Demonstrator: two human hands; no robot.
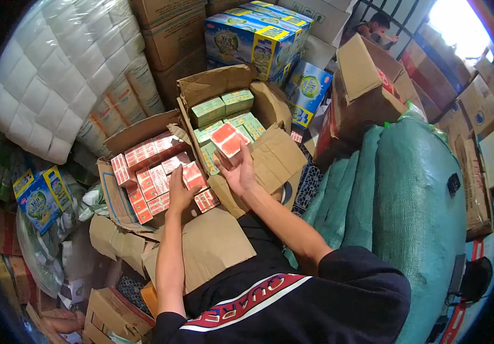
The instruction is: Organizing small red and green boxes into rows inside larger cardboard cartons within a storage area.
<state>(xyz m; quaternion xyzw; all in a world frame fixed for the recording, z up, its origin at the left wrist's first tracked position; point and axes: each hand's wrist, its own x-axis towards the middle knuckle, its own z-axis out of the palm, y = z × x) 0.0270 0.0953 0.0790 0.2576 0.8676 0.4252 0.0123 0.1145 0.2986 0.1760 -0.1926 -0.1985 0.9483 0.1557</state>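
My right hand (242,172) holds a shrink-wrapped red-and-white pack (231,141) from below, above an open carton (276,161) of green-and-white boxes (208,111). My left hand (181,191) is in a second open cardboard carton (118,204), filled with similar red-and-white packs (146,152). Its thumb and fingers are spread around another red-and-white pack (193,174); whether they grip it is unclear. The two cartons stand side by side, flaps folded outward. A small pack (206,201) lies beside my left thumb.
Green woven sacks (419,193) stand close on my right. Blue drink cartons (251,38) are stacked behind, near an open box (359,86). Wrapped white packs (66,64) rise at left. Another person (376,28) is at the back right; someone's limb (62,322) shows lower left.
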